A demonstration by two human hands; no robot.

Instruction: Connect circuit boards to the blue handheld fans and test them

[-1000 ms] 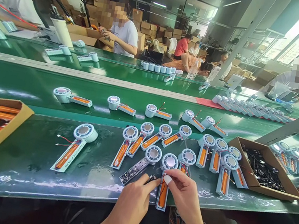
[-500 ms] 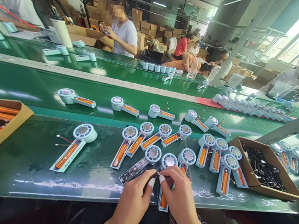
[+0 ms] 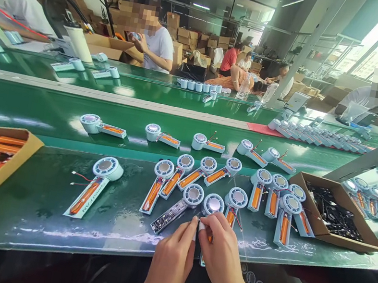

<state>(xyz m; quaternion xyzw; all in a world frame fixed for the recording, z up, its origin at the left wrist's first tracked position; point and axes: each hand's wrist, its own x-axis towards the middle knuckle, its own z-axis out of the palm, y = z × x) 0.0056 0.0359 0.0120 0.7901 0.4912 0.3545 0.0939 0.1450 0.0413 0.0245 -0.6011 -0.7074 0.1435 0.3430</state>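
Note:
My left hand [image 3: 175,251] and my right hand [image 3: 221,249] meet at the fingertips near the bench's front edge. Both are closed in a pinch on something small that the fingers mostly hide. Beneath my right hand lies a light-blue fan unit [image 3: 213,204], its handle largely covered. Just left of it is a fan unit with a circuit board [image 3: 168,217] showing in its handle. Several fan units with orange batteries lie around, one [image 3: 152,194] behind the board unit and another [image 3: 85,199] farther left with loose wires.
A carton of orange batteries [image 3: 33,143] stands at the left, a carton of black parts [image 3: 343,243] at the right. Several fan units lie on the green belt [image 3: 52,105] behind the bench. People sit beyond it, and a metal post [image 3: 377,155] slants at the right.
My hands have drawn closer together, and the left fingers have straightened upward. The fan units on the belt have shifted slightly right.

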